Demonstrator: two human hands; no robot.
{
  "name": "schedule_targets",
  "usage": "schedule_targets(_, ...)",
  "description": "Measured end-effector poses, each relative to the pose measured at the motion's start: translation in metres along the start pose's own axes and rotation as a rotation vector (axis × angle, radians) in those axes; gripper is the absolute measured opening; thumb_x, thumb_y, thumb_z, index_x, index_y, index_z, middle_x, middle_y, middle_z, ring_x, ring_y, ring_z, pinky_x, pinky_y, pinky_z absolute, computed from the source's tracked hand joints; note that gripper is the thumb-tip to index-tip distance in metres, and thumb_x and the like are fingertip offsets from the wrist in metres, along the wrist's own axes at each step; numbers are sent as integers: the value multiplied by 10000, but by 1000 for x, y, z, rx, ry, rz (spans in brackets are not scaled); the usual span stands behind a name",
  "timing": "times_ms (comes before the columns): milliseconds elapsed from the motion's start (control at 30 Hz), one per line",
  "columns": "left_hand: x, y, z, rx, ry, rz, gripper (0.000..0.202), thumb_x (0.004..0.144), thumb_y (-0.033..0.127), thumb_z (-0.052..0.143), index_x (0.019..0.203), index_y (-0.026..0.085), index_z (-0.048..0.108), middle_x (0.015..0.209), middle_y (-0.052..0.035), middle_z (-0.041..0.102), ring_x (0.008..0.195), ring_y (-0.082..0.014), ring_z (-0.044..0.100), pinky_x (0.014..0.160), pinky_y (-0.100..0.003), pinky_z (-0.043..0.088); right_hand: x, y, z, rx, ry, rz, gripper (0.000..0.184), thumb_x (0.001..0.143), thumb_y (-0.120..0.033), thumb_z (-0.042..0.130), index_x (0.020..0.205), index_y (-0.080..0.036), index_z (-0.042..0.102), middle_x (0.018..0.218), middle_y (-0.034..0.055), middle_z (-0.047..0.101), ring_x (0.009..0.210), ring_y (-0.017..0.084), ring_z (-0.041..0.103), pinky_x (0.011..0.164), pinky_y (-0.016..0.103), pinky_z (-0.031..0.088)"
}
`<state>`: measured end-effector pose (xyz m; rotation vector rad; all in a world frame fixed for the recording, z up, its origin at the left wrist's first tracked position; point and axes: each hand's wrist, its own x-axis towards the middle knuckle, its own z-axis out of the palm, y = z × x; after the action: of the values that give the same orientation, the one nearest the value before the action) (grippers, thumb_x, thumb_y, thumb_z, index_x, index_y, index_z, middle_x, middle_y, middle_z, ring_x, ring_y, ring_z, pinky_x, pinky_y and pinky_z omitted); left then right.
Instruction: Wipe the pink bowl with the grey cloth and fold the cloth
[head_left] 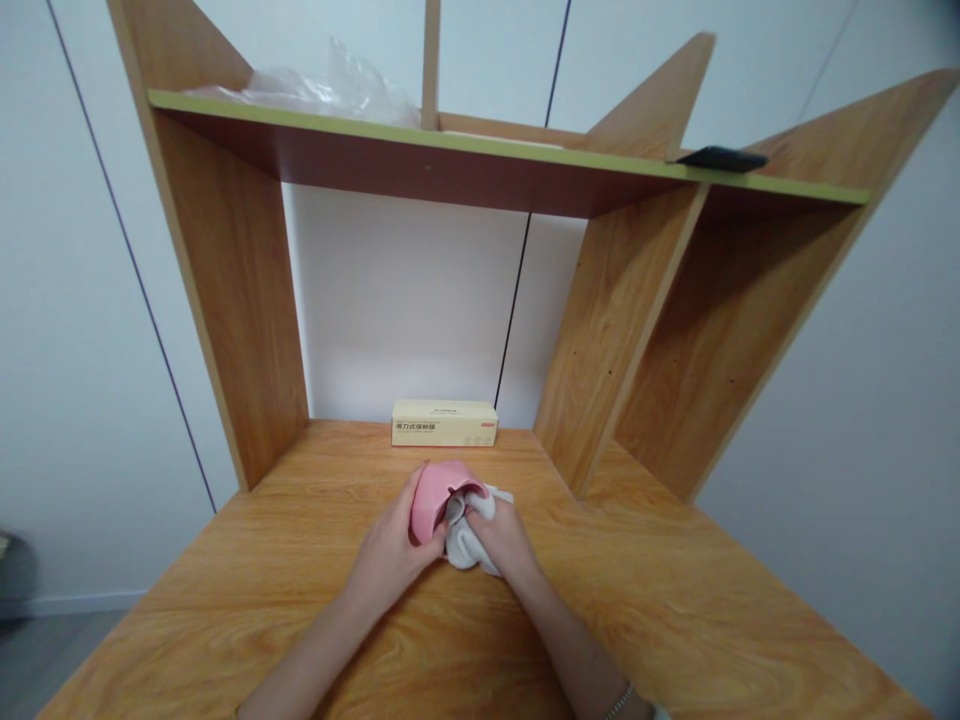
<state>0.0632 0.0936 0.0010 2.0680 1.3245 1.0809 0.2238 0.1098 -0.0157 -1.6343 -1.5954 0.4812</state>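
Note:
My left hand (390,548) grips a small pink bowl (437,492), tilted on its side just above the wooden desk (300,560). My right hand (501,537) is closed on a white cloth (463,545) and presses it against the bowl's rim and inside. Both hands meet in the middle of the desk, a little in front of a long cream box.
A cream cardboard box (444,423) lies at the back of the desk against the white wall. A wooden shelf (450,150) spans overhead, with crumpled clear plastic (330,88) on its left and a dark flat object (721,158) on its right. Upright wooden panels (615,340) stand at both sides.

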Motion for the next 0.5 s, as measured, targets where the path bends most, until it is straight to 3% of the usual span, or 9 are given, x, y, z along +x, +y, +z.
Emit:
schedule_targets(133, 0, 8, -3, 92, -55, -68, 680, 682, 268, 533, 1316, 223, 291, 1128, -71, 571, 996, -240, 543, 834, -327, 407, -1, -4, -10, -174, 95, 3, 298, 708, -235, 520, 996, -204, 586, 853, 59, 664, 800, 204, 599, 670, 260, 412)
schedule_targets(300, -1, 24, -3, 133, -99, -102, 712, 617, 231, 552, 1295, 224, 334, 1088, -71, 591, 954, -245, 559, 812, -323, 411, -4, -11, -22, -325, 222, -142, 396, 732, -270, 525, 1126, -239, 509, 1006, 50, 630, 918, 192, 565, 743, 255, 392)
schedule_targets(500, 6, -5, 1, -156, 35, -179, 578, 638, 240, 506, 1209, 184, 435, 1003, -56, 627, 838, -194, 597, 743, -282, 441, 0, -13, -36, -323, 102, -45, 267, 751, -418, 496, 956, -269, 583, 832, 20, 660, 787, 199, 602, 626, 252, 391)
